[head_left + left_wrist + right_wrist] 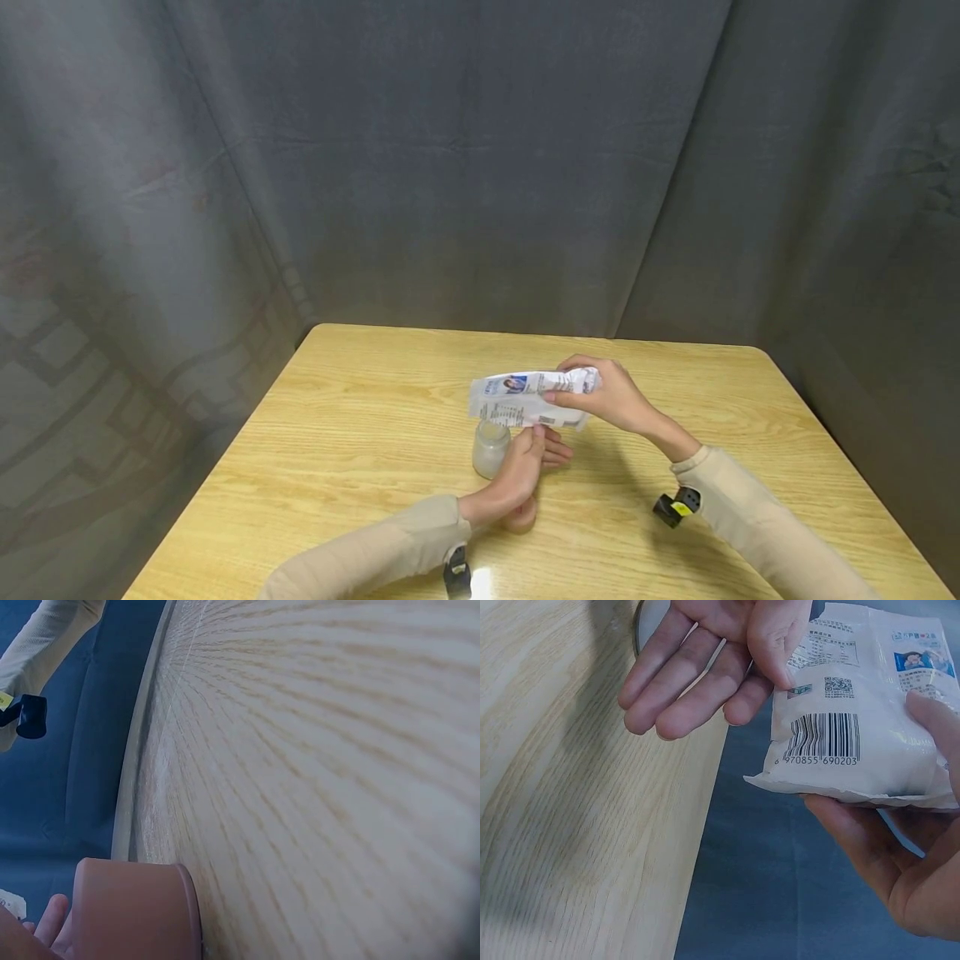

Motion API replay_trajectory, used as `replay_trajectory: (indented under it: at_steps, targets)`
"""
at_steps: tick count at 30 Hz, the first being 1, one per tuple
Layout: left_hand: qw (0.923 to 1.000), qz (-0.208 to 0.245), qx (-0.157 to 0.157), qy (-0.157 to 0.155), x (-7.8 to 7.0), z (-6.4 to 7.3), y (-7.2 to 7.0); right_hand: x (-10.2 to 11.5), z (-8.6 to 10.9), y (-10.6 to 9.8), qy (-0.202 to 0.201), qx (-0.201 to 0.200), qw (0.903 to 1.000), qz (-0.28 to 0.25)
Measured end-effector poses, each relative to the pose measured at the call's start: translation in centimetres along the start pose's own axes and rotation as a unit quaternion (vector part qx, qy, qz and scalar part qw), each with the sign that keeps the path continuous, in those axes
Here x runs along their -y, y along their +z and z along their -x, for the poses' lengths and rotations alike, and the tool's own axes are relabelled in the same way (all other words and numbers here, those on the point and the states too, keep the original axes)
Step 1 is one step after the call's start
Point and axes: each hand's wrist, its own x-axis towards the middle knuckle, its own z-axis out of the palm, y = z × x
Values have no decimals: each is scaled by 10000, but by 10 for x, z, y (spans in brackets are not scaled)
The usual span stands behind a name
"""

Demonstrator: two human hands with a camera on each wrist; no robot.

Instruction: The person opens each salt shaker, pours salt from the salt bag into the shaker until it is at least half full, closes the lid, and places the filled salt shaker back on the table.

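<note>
Three sides of dark grey curtain (480,208) wrap one wood-grain table (360,417). Printed white packet (517,410) is up off the tabletop, its left end above the glass jar (490,454) in the head view. We read the step as lining that end up for emptying into the jar; whether it's cut, we can't see. To do it well, we'd centre the end over the mouth, tip gradually and keep the grip gentle, since squeezing a soft packet could send contents out in a rush. We'd steady the jar too; it looks easy to knock.

Poses: right hand (615,400) pinches the packet toward its right end, thumb on the printed face, fingers behind. Left hand (522,467) sits low beside the jar, palm turned to the right wrist camera, fingers straight and slightly spread, thumb up by the packet's lower edge; we can't tell if it touches.

Jar stands upright, no lid on, contents unclear. Pinkish round piece (135,915), container or lid, lies just beside the left wrist; we'd keep the forearm off it. Smallest: barcode (825,739), facing the right wrist camera.
</note>
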Motion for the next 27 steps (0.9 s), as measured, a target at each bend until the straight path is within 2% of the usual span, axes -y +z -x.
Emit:
replay_trajectory:
  at_steps: [12, 27]
  targets:
    - [9999, -97, 50, 54, 2, 0, -1, 0, 0, 0, -6, 89, 9999, -88]
    - [9999, -88, 60, 46, 3, 1, -1, 3, -1, 0, 15, 163, 9997, 168]
